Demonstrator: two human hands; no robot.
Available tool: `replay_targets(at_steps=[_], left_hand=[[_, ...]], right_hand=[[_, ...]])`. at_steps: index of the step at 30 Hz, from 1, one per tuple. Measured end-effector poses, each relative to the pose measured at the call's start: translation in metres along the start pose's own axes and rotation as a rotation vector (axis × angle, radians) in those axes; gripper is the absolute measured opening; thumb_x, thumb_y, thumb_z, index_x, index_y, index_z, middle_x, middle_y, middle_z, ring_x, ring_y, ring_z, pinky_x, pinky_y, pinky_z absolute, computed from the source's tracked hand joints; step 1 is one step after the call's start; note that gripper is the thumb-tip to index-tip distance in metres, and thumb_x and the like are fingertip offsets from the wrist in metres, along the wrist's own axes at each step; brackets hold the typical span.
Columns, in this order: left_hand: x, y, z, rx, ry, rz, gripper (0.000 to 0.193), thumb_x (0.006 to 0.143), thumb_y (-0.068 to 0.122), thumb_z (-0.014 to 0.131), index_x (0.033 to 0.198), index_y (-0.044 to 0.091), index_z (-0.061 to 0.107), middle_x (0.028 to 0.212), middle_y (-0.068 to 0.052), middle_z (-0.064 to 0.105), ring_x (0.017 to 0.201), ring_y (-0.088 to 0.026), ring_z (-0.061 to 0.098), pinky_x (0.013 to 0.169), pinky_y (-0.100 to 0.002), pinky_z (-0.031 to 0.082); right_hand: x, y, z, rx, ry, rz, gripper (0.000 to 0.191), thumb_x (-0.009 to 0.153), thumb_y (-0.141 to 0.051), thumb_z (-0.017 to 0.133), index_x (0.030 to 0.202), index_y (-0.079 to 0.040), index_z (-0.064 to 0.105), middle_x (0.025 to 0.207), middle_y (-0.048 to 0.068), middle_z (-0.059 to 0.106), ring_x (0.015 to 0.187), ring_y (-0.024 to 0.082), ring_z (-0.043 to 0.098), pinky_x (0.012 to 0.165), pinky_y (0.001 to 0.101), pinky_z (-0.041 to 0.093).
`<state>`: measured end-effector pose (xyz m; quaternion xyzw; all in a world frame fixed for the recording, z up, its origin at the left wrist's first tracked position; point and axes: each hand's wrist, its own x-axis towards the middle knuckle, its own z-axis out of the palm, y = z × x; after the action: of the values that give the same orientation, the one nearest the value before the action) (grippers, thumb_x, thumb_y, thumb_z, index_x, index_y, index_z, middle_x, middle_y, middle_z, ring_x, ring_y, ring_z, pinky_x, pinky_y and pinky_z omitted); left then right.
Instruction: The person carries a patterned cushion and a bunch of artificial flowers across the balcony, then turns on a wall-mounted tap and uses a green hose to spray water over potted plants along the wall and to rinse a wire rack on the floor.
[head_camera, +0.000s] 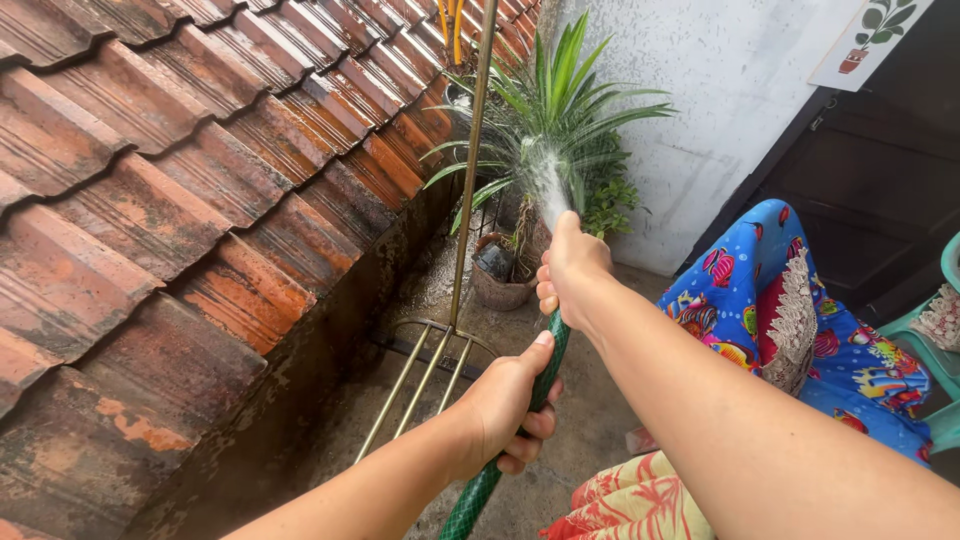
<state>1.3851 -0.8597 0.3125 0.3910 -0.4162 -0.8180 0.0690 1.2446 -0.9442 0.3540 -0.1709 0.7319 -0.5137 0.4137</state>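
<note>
Ahead of us in the head view, the green hose runs up between both hands. Our right hand is clenched around its tip, pinching the outlet so water fans onto the potted plant. Our left hand grips the hose lower down, steadying it beside the tiled roof.

Both arms outstretched; right hand ahead, left hand seemingly clenched.

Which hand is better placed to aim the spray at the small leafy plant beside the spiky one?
Probably the right hand: it grips the green hose at the nozzle end. The left hand holds farther back.
</note>
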Motion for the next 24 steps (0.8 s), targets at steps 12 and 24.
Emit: replay_targets(at_steps=[12,24], left_hand=[[0.004,-0.006,-0.008,-0.01,-0.022,-0.042,0.059,0.099,0.073,0.025,0.087,0.018,0.042,0.057,0.003,0.03,0.042,-0.011,0.022,0.043,-0.03,0.018],[0.036,-0.003,0.003,0.011,-0.053,-0.081,0.057,0.098,0.073,0.03,0.09,0.018,0.042,0.06,0.002,0.033,0.044,-0.012,0.024,0.044,-0.031,0.019]], right_hand=[[0.021,0.021,0.006,-0.035,-0.056,0.094,0.038,0.097,-0.039,0.037,0.078,-0.007,0.044,0.06,0.002,0.038,0.043,0.012,0.031,0.041,0.0323,0.025],[0.044,0.028,-0.022,0.077,0.155,0.057,0.039,0.095,-0.034,0.039,0.072,-0.003,0.042,0.057,0.009,0.045,0.042,0.017,0.038,0.041,0.0345,0.026]])
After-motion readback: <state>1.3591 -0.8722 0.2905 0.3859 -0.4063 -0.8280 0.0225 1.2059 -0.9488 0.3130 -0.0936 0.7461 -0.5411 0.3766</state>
